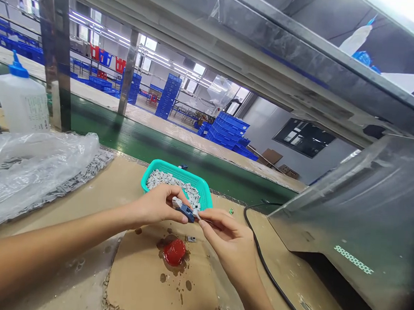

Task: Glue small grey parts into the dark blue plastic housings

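Between thumb and fingers, my left hand (162,204) grips a dark blue plastic part (185,212) with a light grey piece at its left end. My right hand (228,229) pinches a small white-grey plastic piece (196,213) against the right end of the blue part. Just behind both hands stands a turquoise basket (207,197) filled with small light grey pieces (166,179). Below the hands, a red cap-like object (175,252) sits on a cardboard sheet (150,282) among dark wet spots. One small grey piece (191,238) lies beside it.
A clear plastic bag (52,155) over many grey parts lies at left, with a white squeeze bottle (23,99) behind it. A black cable (266,268) curves along the right, near a metal housing (351,210). A green conveyor belt (158,142) runs behind the basket.
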Available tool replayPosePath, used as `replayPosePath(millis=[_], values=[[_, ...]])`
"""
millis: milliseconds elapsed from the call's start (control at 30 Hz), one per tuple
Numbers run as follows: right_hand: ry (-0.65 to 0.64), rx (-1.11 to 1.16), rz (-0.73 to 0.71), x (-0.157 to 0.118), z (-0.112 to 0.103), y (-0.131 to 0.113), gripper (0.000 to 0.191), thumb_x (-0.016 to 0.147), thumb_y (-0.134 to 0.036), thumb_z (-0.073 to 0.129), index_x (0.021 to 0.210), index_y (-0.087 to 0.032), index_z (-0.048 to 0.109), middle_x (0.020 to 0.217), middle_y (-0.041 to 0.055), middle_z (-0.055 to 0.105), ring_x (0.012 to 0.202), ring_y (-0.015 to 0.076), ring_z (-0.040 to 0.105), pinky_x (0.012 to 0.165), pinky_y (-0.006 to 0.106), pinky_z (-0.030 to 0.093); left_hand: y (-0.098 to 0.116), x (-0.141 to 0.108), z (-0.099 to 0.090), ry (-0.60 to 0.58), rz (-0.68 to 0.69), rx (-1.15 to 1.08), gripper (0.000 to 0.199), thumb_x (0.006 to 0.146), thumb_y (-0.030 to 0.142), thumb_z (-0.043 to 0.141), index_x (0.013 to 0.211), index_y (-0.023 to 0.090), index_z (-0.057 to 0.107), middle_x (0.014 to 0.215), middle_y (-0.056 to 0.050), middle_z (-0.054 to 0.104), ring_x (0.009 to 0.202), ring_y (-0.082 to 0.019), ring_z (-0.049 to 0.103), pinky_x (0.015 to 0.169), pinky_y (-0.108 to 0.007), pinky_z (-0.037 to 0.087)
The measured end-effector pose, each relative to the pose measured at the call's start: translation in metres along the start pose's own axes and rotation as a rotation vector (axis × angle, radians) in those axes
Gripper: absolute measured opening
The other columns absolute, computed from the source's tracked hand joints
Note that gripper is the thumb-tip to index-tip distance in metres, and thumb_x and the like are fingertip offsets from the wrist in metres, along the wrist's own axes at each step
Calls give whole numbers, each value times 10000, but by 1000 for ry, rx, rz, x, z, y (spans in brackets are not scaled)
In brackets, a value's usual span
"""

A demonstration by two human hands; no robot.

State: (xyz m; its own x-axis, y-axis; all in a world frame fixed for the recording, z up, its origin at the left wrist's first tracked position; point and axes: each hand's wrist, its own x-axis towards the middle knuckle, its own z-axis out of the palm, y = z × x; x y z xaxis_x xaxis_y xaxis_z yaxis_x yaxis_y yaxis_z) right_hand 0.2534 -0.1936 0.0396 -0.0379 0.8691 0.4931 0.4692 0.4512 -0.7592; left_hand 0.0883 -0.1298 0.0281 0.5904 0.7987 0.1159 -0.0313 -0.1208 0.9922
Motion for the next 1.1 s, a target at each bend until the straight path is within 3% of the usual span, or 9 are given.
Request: replayPosePath(millis=[300, 433, 500, 600, 700, 833, 967, 1100], values=[[20, -65, -71, -6, 8, 6, 123, 717, -134, 579, 756, -203, 674, 784, 41, 608, 760, 152, 578, 679, 250, 526, 0, 0, -1, 19, 32, 149, 221, 563, 234, 674, 738, 165, 558, 560, 39, 514, 528, -107, 463, 495, -216, 350], [-22, 27, -78, -8, 13, 7, 155, 729, -110, 555, 785, -211, 658, 836, 42, 568, 811, 151, 562, 699, 247, 528, 0, -3, 2, 45, 82, 124, 214, 565, 239, 683, 732, 158, 577, 622, 19, 542, 631, -138, 513, 573, -243, 397], [-35, 79, -88, -8, 15, 5, 173, 740, -99, 533, 793, -219, 645, 871, 39, 540, 842, 149, 550, 715, 247, 525, -1, -4, 6, 66, 88, 13, 202, 569, 227, 690, 722, 156, 579, 668, 9, 559, 706, -148, 529, 646, -256, 413], [-61, 60, -105, -4, 17, 2, 220, 756, -104, 510, 890, -235, 625, 953, 39, 505, 901, 156, 534, 800, 290, 499, -1, -4, 14, 77, 42, -340, 173, 647, 234, 643, 788, 167, 569, 771, -1, 572, 788, -137, 533, 729, -258, 414], [-88, -25, -126, 13, 13, 4, 273, 769, -147, 490, 1018, -222, 573, 1011, 53, 488, 921, 164, 534, 825, 310, 485, 4, 0, 14, 142, -37, -635, 146, 757, 220, 516, 896, 179, 504, 814, -20, 557, 784, -125, 538, 716, -261, 422], [-148, -264, -28, 49, 0, 21, 318, 789, -162, 368, 1060, -159, 533, 922, 71, 570, 820, 157, 582, 748, 312, 506, 16, 9, -7, 393, 28, -608, 269, 752, 104, 419, 1010, 173, 383, 698, -10, 503, 622, -108, 532, 660, -268, 430], [-375, -426, 14, 77, -5, 45, 278, 632, -75, 489, 814, -181, 671, 877, 50, 651, 832, 209, 590, 745, 327, 486, 14, 21, -42, 541, 124, -212, 382, 746, 118, 343, 1124, 164, 308, 699, 1, 454, 583, -96, 493, 665, -268, 425], [-534, -521, 43, 85, 1, 61, 345, 543, -10, 531, 746, -230, 702, 829, 5, 679, 818, 215, 607, 696, 264, 481, -8, 47, -84, 605, 141, 169, 467, 765, 142, 333, 1222, 199, 250, 765, -9, 473, 705, -140, 512, 758, -314, 394]])
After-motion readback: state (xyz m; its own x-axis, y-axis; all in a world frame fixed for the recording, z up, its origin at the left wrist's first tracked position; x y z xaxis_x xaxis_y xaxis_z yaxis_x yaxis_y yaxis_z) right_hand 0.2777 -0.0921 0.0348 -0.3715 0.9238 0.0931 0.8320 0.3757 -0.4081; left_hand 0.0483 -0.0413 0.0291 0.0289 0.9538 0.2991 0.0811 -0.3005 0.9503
